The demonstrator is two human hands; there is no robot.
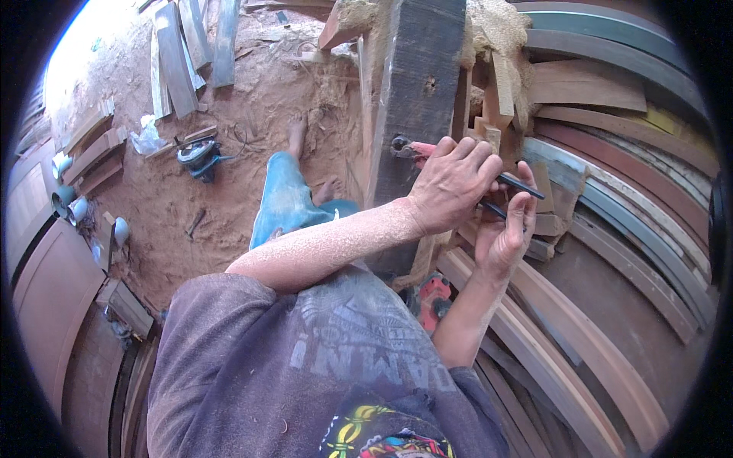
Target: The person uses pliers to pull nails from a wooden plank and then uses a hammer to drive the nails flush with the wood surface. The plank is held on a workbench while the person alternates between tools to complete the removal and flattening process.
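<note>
- Nearest cam: person's dusty purple-grey T-shirt (305,359) w/ colourful print at bottom edge; blue shorts (286,202), bare feet on sawdust-covered dirt floor (191,221).
- Both forearms coated in sawdust, reaching up-right to a dark upright timber post (416,91).
- Left hand (450,187): fingers curled shut over the red-handled pliers (416,149), palm down, knuckles toward cam. Pliers' metal head at the post's right edge, touching or just beside it – can't tell which.
- Right hand (504,229): palm toward cam, fingers half-curled round thin dark handles/rods (523,185) sticking out right from under the left hand. Loose hold; whether they're part of the same pliers, can't tell.
- Tool sits betw. both hands, at mid-height of the post, right of pic centre.
- Red power tool (434,298) below the hands, partly hidden by right forearm.
- Right side: stack of curved wood mouldings (611,252), reddish + grey, bending w/ the lens.
- Behind post: small wood offcuts (496,99) and sawdust piles.
- Left: blue-grey power tool (200,158) w/ cord on floor, white plastic bag (147,137) near it, grey planks (183,53) top left, brown door panels (46,282) along left rim.
</note>
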